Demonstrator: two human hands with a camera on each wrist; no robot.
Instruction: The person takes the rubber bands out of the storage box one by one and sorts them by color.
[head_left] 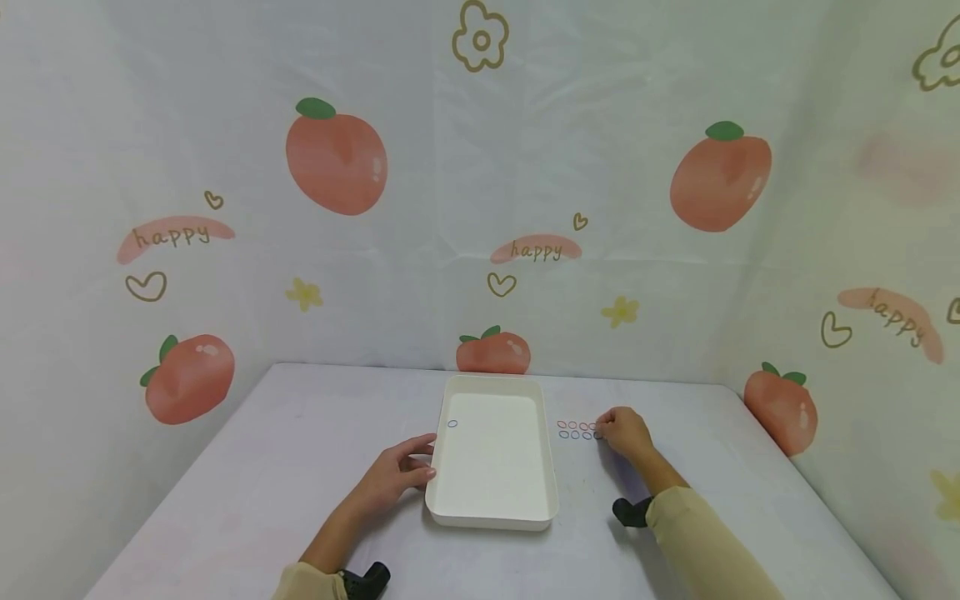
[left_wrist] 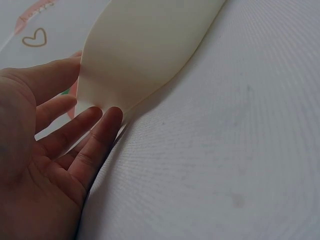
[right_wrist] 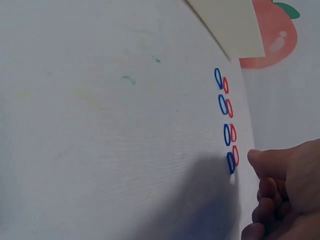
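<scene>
A shallow white rectangular tray (head_left: 491, 454) lies on the table, with one small blue ring (head_left: 452, 423) inside near its upper left. My left hand (head_left: 397, 475) is at the tray's left side, its relaxed fingertips (left_wrist: 116, 114) resting against the outer wall. Right of the tray, several small red rings (head_left: 572, 426) form a row behind a row of several blue rings (head_left: 575, 435). At the right end of these rows is my right hand (head_left: 624, 429), thumb (right_wrist: 265, 161) forward and other fingers curled. I cannot tell whether it pinches a ring.
A white cloth covers the table (head_left: 300, 467), with small green and yellow marks (right_wrist: 129, 79) on it. Behind stands a white curtain (head_left: 420, 308) printed with fruit, hearts and "happy". Dark wrist devices (head_left: 632, 512) sit at both sleeves.
</scene>
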